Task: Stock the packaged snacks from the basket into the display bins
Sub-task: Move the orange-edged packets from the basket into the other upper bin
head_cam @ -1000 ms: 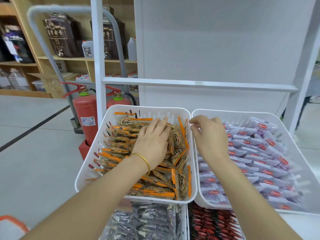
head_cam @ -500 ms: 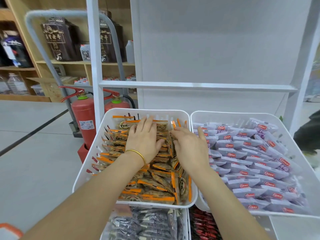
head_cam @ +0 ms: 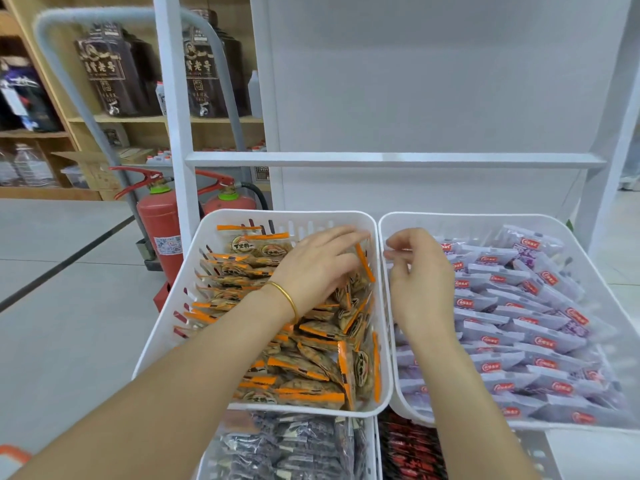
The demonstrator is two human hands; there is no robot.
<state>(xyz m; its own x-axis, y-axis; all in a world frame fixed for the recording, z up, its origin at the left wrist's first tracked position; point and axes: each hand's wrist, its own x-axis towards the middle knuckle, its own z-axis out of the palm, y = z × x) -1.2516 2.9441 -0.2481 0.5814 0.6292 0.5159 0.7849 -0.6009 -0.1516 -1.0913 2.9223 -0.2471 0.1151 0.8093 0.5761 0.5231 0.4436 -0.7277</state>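
A white left bin (head_cam: 349, 221) holds orange-edged snack packets (head_cam: 311, 362). My left hand (head_cam: 318, 268), a gold bangle on its wrist, lies on the packets near the bin's rear right corner, fingers stretched out against an upright packet (head_cam: 364, 261). To the right, a second white bin (head_cam: 485, 220) holds purple packets (head_cam: 519, 327). My right hand (head_cam: 420, 282) hovers over that bin's left edge, fingers loosely curled with nothing in them. A corner of the orange basket (head_cam: 12, 455) shows at the bottom left.
Below are two more bins, with dark packets (head_cam: 287, 445) and red packets (head_cam: 408, 448). Two red fire extinguishers (head_cam: 159, 230) stand left of the white shelf frame (head_cam: 173, 133). A grey trolley handle (head_cam: 69, 64) and wooden shelves with dark jars (head_cam: 110, 71) stand behind.
My right hand has left the orange packets and moved right to the purple bin's edge. My left hand has slid toward the left bin's rear right corner.
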